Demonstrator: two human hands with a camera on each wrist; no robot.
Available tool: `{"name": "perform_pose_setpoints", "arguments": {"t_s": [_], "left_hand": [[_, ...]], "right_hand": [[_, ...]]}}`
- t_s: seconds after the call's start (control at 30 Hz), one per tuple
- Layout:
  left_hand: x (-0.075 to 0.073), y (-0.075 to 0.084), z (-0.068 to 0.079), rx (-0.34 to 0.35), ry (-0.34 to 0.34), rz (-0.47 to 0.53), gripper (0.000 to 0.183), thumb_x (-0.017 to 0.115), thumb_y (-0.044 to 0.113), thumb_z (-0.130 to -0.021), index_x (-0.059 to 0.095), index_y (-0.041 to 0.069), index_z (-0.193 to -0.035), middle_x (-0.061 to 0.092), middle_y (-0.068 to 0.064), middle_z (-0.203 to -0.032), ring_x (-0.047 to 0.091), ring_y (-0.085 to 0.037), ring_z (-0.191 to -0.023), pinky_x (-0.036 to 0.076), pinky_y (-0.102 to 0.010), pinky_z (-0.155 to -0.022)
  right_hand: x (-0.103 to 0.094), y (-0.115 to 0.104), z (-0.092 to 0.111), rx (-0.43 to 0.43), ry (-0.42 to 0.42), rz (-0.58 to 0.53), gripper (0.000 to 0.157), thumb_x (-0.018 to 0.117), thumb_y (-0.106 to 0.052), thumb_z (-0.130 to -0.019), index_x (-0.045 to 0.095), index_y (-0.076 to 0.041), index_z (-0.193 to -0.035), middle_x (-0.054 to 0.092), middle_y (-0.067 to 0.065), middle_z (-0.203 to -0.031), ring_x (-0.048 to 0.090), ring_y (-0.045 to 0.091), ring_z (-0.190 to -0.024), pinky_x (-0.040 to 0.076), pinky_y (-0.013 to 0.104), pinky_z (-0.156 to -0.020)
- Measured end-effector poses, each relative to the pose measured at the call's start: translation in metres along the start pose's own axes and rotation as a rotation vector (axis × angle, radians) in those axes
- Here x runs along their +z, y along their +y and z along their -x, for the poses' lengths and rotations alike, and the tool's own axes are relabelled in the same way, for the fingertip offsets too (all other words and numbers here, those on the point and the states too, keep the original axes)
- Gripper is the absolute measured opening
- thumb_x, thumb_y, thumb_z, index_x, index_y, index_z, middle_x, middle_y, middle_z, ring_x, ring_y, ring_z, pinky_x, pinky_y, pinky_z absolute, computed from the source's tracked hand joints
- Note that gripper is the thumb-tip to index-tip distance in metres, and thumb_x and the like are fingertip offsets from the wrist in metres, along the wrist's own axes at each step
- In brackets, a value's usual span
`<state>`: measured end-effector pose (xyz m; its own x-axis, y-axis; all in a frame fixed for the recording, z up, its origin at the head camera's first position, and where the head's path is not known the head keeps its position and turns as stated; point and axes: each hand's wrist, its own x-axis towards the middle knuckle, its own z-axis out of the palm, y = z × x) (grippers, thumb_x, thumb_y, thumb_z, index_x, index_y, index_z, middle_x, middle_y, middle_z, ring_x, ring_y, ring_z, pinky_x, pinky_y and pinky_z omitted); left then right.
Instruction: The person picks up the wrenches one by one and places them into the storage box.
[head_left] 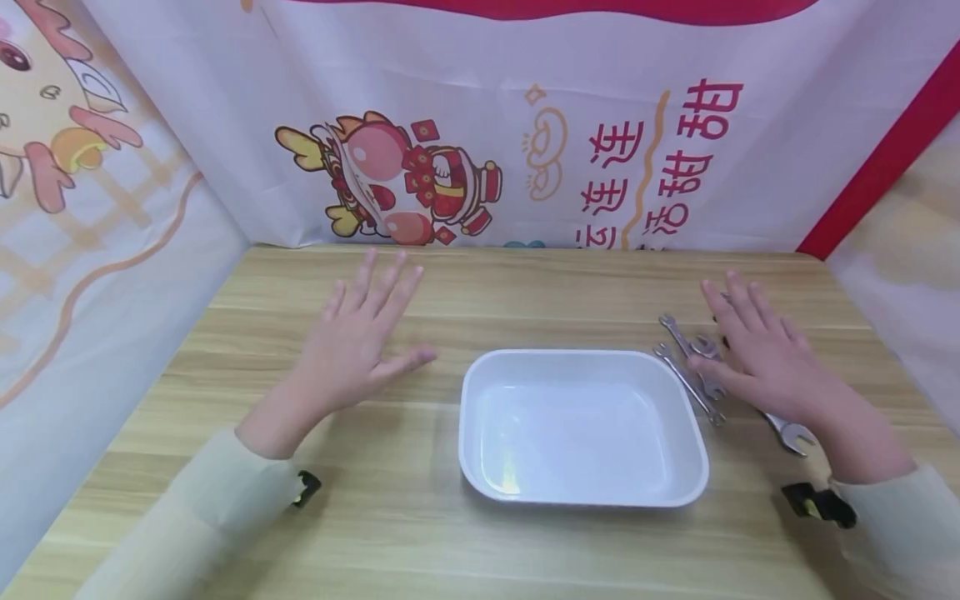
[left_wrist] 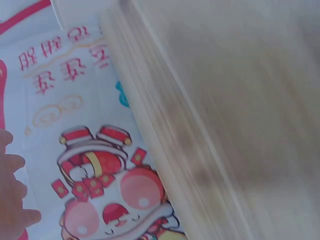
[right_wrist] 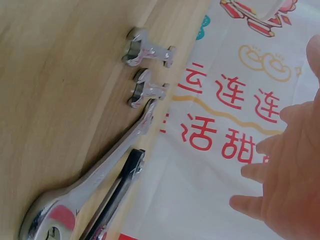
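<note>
My left hand (head_left: 348,346) is held above the table left of the white basin (head_left: 581,442), fingers spread and holding nothing. Its fingertips (left_wrist: 15,162) show at the left edge of the left wrist view. On the other side, my right hand (head_left: 772,358) hovers palm down over a group of metal wrenches, fingers straight, hiding part of them. Slim wrenches (head_left: 692,388) lie beside the basin's right rim. A larger wrench (head_left: 793,433) pokes out under the palm. The right wrist view shows a long wrench (right_wrist: 107,165) and a dark-handled tool (right_wrist: 117,187), both apart from the fingers.
The wooden table (head_left: 360,517) carries the basin near its middle. A printed white cloth (head_left: 525,125) hangs along the back edge, with more cloth at both sides. Two small wrenches (right_wrist: 145,90) lie toward the far table edge in the right wrist view.
</note>
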<state>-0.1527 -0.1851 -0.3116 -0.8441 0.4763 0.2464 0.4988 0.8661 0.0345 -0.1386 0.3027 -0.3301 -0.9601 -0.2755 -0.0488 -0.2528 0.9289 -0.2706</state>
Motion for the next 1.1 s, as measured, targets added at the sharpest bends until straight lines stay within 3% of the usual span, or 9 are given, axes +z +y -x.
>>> {"name": "perform_pose_setpoints", "arguments": {"t_s": [0.17,0.27,0.4,0.6,0.73,0.87,0.97,1.03,1.1], "left_hand": [[-0.003,0.018,0.009,0.048,-0.010,0.106,0.095,0.059,0.059,-0.092,0.003,0.029,-0.161,0.003,0.001,-0.169,-0.004,-0.031,-0.156,0.024,-0.071,-0.114],[-0.002,0.028,0.015,0.065,-0.060,0.184,0.091,0.059,0.058,-0.093,0.006,0.029,-0.161,0.008,0.002,-0.169,0.003,-0.033,-0.156,0.026,-0.069,-0.114],[0.003,0.040,0.022,0.070,-0.142,0.271,0.088,0.055,0.061,-0.093,0.009,0.029,-0.161,0.011,0.003,-0.168,0.008,-0.031,-0.156,0.027,-0.065,-0.116],[0.008,0.052,0.029,0.060,-0.230,0.306,0.100,0.060,0.072,-0.083,0.008,0.035,-0.160,0.010,0.008,-0.168,0.009,-0.026,-0.156,0.024,-0.064,-0.117],[0.012,0.057,0.031,0.048,-0.274,0.353,0.104,0.064,0.074,-0.079,0.009,0.039,-0.159,0.012,0.011,-0.167,0.011,-0.023,-0.156,0.026,-0.067,-0.115],[0.017,0.060,0.031,0.044,-0.323,0.384,0.106,0.063,0.077,-0.077,0.009,0.037,-0.160,0.010,0.013,-0.167,0.009,-0.022,-0.156,0.027,-0.065,-0.115],[0.020,0.060,0.030,0.049,-0.361,0.378,0.108,0.059,0.081,-0.076,0.005,0.038,-0.159,0.005,0.016,-0.167,0.007,-0.020,-0.156,0.027,-0.063,-0.117],[0.022,0.060,0.030,0.056,-0.380,0.375,0.110,0.059,0.082,-0.076,0.002,0.038,-0.159,0.002,0.017,-0.166,0.006,-0.020,-0.156,0.026,-0.062,-0.118],[0.023,0.060,0.030,0.057,-0.392,0.377,0.112,0.059,0.083,-0.075,0.000,0.037,-0.159,0.000,0.017,-0.166,0.006,-0.021,-0.156,0.026,-0.062,-0.118]], "right_hand": [[0.000,-0.005,0.012,-0.053,-0.006,-0.054,0.106,0.065,-0.052,-0.090,-0.010,-0.024,-0.160,-0.019,0.002,-0.167,-0.016,0.038,-0.154,0.005,0.087,-0.102],[0.003,-0.007,0.019,-0.110,0.001,-0.104,0.113,0.073,-0.046,-0.085,-0.008,-0.022,-0.160,-0.012,0.007,-0.169,-0.011,0.035,-0.155,0.003,0.081,-0.110],[0.010,-0.007,0.026,-0.217,0.025,-0.169,0.123,0.082,-0.042,-0.078,-0.005,-0.017,-0.161,-0.006,0.011,-0.169,-0.005,0.034,-0.156,-0.004,0.055,-0.125],[0.020,-0.009,0.034,-0.329,0.044,-0.243,0.139,0.092,-0.043,-0.061,0.001,-0.013,-0.161,0.002,0.014,-0.169,0.002,0.034,-0.155,-0.002,0.029,-0.123],[0.023,-0.011,0.038,-0.287,-0.001,-0.311,0.143,0.095,-0.044,-0.055,0.002,-0.023,-0.161,0.006,0.010,-0.169,0.008,0.038,-0.154,0.008,0.049,-0.125],[0.026,-0.011,0.041,-0.311,-0.027,-0.334,0.146,0.096,-0.046,-0.052,0.001,-0.025,-0.161,0.007,0.010,-0.169,0.010,0.043,-0.153,0.010,0.025,-0.125],[0.031,-0.008,0.041,-0.357,-0.029,-0.335,0.146,0.094,-0.049,-0.051,0.002,-0.022,-0.161,0.007,0.009,-0.169,0.008,0.042,-0.153,0.004,0.004,-0.110],[0.035,-0.007,0.041,-0.373,-0.029,-0.340,0.145,0.093,-0.053,-0.051,0.004,-0.022,-0.161,0.006,0.007,-0.169,0.007,0.041,-0.154,0.004,0.009,-0.113],[0.038,-0.006,0.040,-0.377,-0.037,-0.347,0.146,0.093,-0.055,-0.050,0.005,-0.021,-0.162,0.006,0.006,-0.169,0.005,0.040,-0.154,0.006,0.025,-0.122]]}}
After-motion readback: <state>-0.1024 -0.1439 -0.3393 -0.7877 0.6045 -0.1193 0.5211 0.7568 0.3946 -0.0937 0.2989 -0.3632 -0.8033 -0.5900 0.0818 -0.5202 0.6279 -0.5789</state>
